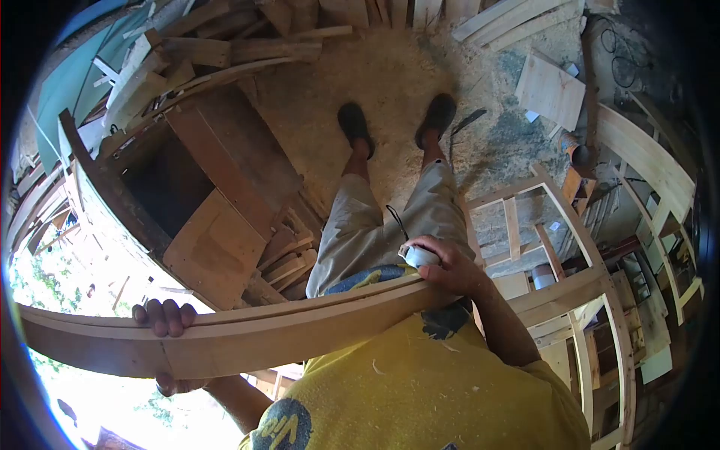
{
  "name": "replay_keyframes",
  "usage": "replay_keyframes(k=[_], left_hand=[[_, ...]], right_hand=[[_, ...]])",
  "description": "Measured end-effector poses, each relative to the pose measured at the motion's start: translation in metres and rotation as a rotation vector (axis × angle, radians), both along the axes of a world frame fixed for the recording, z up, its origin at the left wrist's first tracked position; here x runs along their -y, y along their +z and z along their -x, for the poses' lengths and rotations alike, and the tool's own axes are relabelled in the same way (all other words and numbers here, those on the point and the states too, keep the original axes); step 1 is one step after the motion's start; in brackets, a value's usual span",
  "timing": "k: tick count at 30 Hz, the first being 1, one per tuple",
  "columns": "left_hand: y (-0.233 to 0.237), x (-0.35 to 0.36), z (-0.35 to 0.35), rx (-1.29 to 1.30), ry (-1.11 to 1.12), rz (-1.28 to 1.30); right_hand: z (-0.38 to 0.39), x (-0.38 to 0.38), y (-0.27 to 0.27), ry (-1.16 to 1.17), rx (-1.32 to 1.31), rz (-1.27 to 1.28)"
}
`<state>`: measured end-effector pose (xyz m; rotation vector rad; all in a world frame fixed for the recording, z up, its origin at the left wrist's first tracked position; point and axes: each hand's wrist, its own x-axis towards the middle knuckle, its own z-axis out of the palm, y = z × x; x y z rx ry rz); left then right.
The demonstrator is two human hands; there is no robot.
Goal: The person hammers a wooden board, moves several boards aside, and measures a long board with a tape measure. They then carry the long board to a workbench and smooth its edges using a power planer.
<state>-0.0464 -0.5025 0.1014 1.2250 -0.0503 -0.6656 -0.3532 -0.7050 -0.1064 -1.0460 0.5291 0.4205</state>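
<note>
A long curved wooden piece (277,339) lies across the front of my body, bowed, with a lengthwise seam or step along its upper edge. My left hand (166,319) is wrapped round it near the left end, fingers over the far edge and thumb underneath. At the right end of the wood, my right hand (448,266) grips a small pale tape measure (420,256) with a dark wrist cord. The right hand sits against that end of the wood. No drawn-out blade can be made out.
Wooden frames (577,292) with curved members stand on the right. A bench-like box (217,232) with boards is at left. Offcuts (225,49) are piled at the far left, and a square panel (551,88) lies on the dusty floor (300,112).
</note>
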Motion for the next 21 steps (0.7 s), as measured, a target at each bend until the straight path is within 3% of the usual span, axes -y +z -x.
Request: replay_keyframes(k=[2,5,6,8,10,15,21], left_hand=[[0.019,0.009,0.012,0.055,-0.005,0.025],[0.048,0.024,0.039,0.128,-0.005,0.082],[0.053,0.026,0.043,0.140,-0.055,0.159],[0.061,0.037,0.054,0.159,-0.099,0.292],[0.067,0.040,0.064,0.202,-0.108,0.322],[0.078,0.053,0.060,0.342,-0.110,0.366],[0.081,0.116,0.041,0.301,-0.274,0.585]], right_hand=[[0.007,0.015,0.016,-0.031,0.055,0.098],[0.018,0.042,0.037,-0.040,-0.018,-0.010],[0.025,0.050,0.043,-0.060,0.060,0.127],[0.031,0.063,0.054,-0.084,0.121,0.174],[0.031,0.085,0.067,-0.027,0.131,0.176],[0.032,0.109,0.077,-0.107,0.372,0.476],[0.051,0.133,0.126,-0.294,0.235,0.604]])
